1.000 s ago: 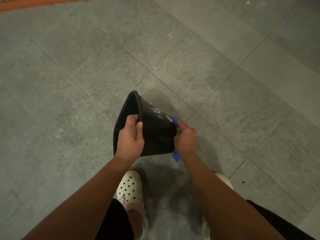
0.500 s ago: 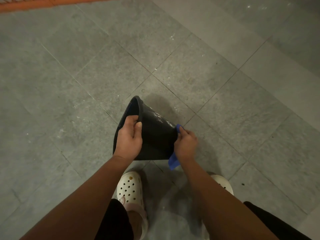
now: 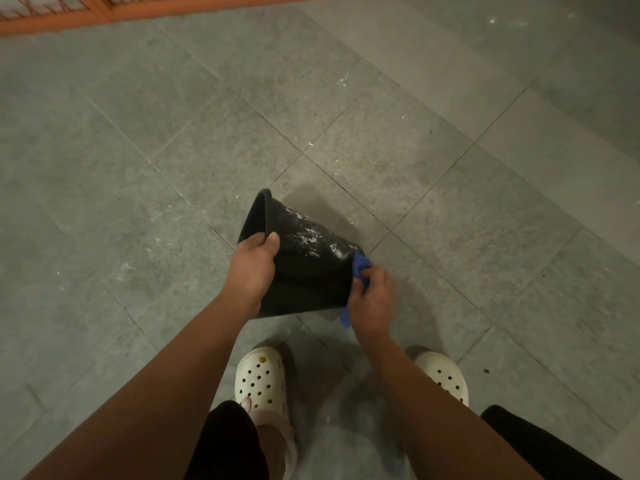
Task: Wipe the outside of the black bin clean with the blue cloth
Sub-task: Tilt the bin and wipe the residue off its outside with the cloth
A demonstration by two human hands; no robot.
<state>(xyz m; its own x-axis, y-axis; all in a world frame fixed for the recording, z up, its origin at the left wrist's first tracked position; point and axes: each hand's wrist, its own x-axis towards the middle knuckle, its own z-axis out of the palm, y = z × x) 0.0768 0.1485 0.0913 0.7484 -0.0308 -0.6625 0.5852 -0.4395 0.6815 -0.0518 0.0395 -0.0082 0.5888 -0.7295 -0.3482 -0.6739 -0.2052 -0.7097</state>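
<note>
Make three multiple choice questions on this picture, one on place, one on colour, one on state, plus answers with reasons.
1. Where on the black bin is the blue cloth? A inside; B against its base end; C on its rim.
2. What colour are the shoes? A red; B black; C white.
3. What is the left hand doing? A gripping the bin's rim; B hanging free; C holding the cloth.
Answers: 1 B, the right hand holds it there; 2 C, both are white; 3 A, it clasps the rim.
</note>
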